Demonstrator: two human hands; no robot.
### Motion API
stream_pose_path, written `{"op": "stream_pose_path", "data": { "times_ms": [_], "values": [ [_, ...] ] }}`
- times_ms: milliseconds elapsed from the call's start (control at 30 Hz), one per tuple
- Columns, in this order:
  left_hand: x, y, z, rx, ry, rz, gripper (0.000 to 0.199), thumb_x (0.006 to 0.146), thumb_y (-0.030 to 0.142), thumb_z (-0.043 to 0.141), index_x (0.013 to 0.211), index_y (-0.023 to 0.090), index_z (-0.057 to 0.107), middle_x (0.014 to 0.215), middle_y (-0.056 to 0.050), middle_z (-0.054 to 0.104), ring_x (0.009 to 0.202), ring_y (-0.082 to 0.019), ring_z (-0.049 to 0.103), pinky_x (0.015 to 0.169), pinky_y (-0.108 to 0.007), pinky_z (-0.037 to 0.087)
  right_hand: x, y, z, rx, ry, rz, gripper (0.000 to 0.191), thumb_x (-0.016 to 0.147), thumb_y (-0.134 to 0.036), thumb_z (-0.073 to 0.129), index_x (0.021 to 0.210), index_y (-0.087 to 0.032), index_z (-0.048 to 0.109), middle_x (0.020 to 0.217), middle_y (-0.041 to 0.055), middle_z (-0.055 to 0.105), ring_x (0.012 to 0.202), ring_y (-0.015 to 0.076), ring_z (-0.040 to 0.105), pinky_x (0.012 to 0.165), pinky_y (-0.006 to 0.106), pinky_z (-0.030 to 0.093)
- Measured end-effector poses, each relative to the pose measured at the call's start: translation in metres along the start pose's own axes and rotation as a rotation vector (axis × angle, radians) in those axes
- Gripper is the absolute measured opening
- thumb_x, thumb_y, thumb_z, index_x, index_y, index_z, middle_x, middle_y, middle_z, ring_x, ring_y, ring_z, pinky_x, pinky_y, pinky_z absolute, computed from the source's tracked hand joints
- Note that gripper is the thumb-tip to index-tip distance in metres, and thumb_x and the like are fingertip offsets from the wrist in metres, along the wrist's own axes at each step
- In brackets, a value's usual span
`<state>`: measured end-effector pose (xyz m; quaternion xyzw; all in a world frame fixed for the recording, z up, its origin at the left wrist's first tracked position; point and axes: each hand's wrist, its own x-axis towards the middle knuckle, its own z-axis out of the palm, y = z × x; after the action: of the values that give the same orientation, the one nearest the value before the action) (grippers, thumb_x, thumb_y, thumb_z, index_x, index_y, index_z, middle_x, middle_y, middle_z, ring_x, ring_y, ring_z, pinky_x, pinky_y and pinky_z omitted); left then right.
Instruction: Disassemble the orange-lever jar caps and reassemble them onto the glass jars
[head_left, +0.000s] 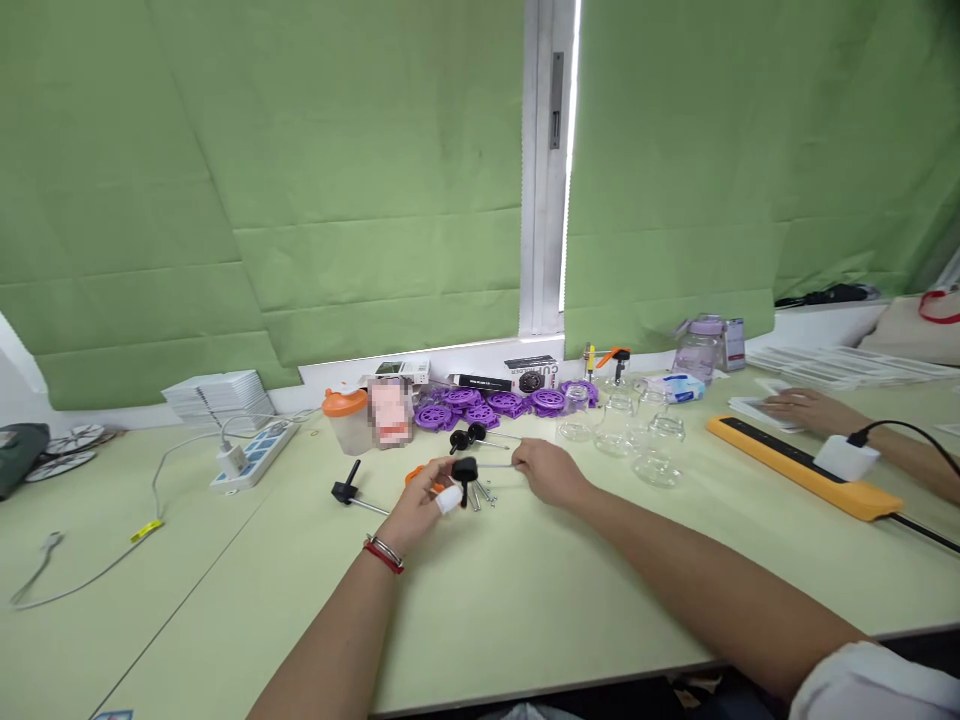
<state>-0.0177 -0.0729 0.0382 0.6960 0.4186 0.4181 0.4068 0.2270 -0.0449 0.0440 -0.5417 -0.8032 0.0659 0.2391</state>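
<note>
My left hand (420, 508), with white tape on a finger, closes around a black plastic crank handle (465, 468). A thin metal rod (495, 465) runs rightward from it, and my right hand (551, 472) pinches the far end. Under and beside the rod lie several small screws (484, 493). An orange part (414, 477) is half hidden behind my left hand. Left of that hand rests another black crank handle with a rod (346, 491). Beyond my hands are two round black pieces (468, 437) with a metal rod.
Purple wheel-shaped parts (480, 408) lie along the back, beside an orange-lidded container (347, 420). Several glass jars (621, 425) stand back right. Power strips (259, 455) and an orange one (795, 470) flank the work area. Another person's hand (806, 408) touches white sheets at right.
</note>
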Motion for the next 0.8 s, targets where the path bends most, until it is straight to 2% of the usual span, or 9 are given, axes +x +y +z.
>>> {"op": "stream_pose_path", "data": {
  "times_ms": [67, 200, 300, 400, 467, 567, 633, 733, 800],
  "values": [
    [0.004, -0.004, -0.008, 0.08, 0.186, 0.012, 0.041, 0.074, 0.04, 0.061, 0.108, 0.017, 0.056, 0.097, -0.007, 0.057, 0.083, -0.017, 0.055, 0.073, -0.03, 0.047, 0.02, 0.012, -0.004, -0.06, 0.06, 0.084, 0.02, 0.083, -0.014, 0.049, 0.082, -0.019, 0.068, 0.091, 0.0079, 0.064, 0.085, 0.0204, 0.055, 0.066, 0.028, 0.033],
    [0.012, -0.02, -0.028, 0.216, 0.601, -0.099, 0.038, 0.071, 0.039, 0.06, 0.102, 0.017, 0.057, 0.09, -0.004, 0.054, 0.061, -0.011, 0.048, 0.058, -0.027, 0.044, 0.053, 0.037, -0.005, -0.087, 0.089, 0.288, 0.017, 0.078, -0.011, 0.055, 0.08, -0.018, 0.069, 0.092, 0.0094, 0.066, 0.087, 0.0221, 0.057, 0.064, 0.028, 0.034],
    [0.017, -0.032, -0.04, 0.244, 0.778, -0.192, 0.034, 0.07, 0.037, 0.058, 0.098, 0.017, 0.059, 0.09, -0.005, 0.056, 0.057, -0.011, 0.046, 0.055, -0.026, 0.042, 0.067, 0.049, 0.003, -0.078, 0.089, 0.356, 0.016, 0.077, -0.012, 0.057, 0.083, -0.018, 0.071, 0.09, 0.0111, 0.068, 0.086, 0.0234, 0.058, 0.063, 0.028, 0.035],
    [0.019, -0.035, -0.047, 0.267, 0.847, -0.266, 0.031, 0.07, 0.035, 0.057, 0.096, 0.018, 0.06, 0.094, -0.007, 0.058, 0.068, -0.015, 0.053, 0.06, -0.028, 0.045, 0.076, 0.052, 0.015, -0.063, 0.079, 0.386, 0.02, 0.079, -0.013, 0.056, 0.089, -0.019, 0.071, 0.093, 0.0111, 0.068, 0.086, 0.023, 0.059, 0.064, 0.028, 0.038],
    [0.018, -0.033, -0.053, 0.405, 0.895, -0.294, 0.028, 0.07, 0.034, 0.057, 0.094, 0.019, 0.061, 0.098, -0.009, 0.059, 0.082, -0.022, 0.057, 0.072, -0.035, 0.045, 0.08, 0.053, 0.023, -0.056, 0.067, 0.391, 0.021, 0.079, -0.013, 0.056, 0.091, -0.019, 0.072, 0.093, 0.011, 0.069, 0.087, 0.0225, 0.06, 0.065, 0.028, 0.039],
    [0.015, -0.03, -0.065, 0.69, 0.986, -0.384, 0.028, 0.068, 0.031, 0.057, 0.093, 0.02, 0.062, 0.111, -0.012, 0.058, 0.102, -0.032, 0.053, 0.086, -0.05, 0.037, 0.086, 0.053, 0.031, -0.056, 0.044, 0.395, 0.021, 0.079, -0.014, 0.056, 0.092, -0.019, 0.072, 0.093, 0.0111, 0.07, 0.087, 0.0219, 0.061, 0.066, 0.027, 0.04],
    [0.014, -0.032, -0.075, 0.758, 1.025, -0.489, 0.034, 0.065, 0.027, 0.057, 0.098, 0.021, 0.061, 0.121, -0.013, 0.054, 0.111, -0.036, 0.048, 0.088, -0.054, 0.033, 0.089, 0.055, 0.035, -0.064, 0.027, 0.392, 0.021, 0.078, -0.015, 0.057, 0.09, -0.02, 0.073, 0.092, 0.0111, 0.07, 0.087, 0.0218, 0.061, 0.066, 0.027, 0.04],
    [0.014, -0.041, -0.086, 0.761, 1.015, -0.613, 0.045, 0.062, 0.025, 0.057, 0.106, 0.022, 0.059, 0.13, -0.015, 0.048, 0.118, -0.04, 0.042, 0.09, -0.056, 0.03, 0.091, 0.058, 0.039, -0.091, 0.004, 0.379, 0.02, 0.076, -0.014, 0.059, 0.088, -0.02, 0.074, 0.092, 0.0112, 0.07, 0.087, 0.0221, 0.061, 0.068, 0.028, 0.041],
    [0.015, -0.049, -0.09, 0.747, 0.965, -0.681, 0.049, 0.062, 0.024, 0.056, 0.11, 0.023, 0.057, 0.128, -0.017, 0.05, 0.116, -0.041, 0.044, 0.089, -0.057, 0.03, 0.091, 0.059, 0.041, -0.117, -0.008, 0.365, 0.02, 0.075, -0.013, 0.06, 0.087, -0.02, 0.074, 0.091, 0.0112, 0.07, 0.089, 0.0227, 0.061, 0.07, 0.028, 0.041]
  ]
}}
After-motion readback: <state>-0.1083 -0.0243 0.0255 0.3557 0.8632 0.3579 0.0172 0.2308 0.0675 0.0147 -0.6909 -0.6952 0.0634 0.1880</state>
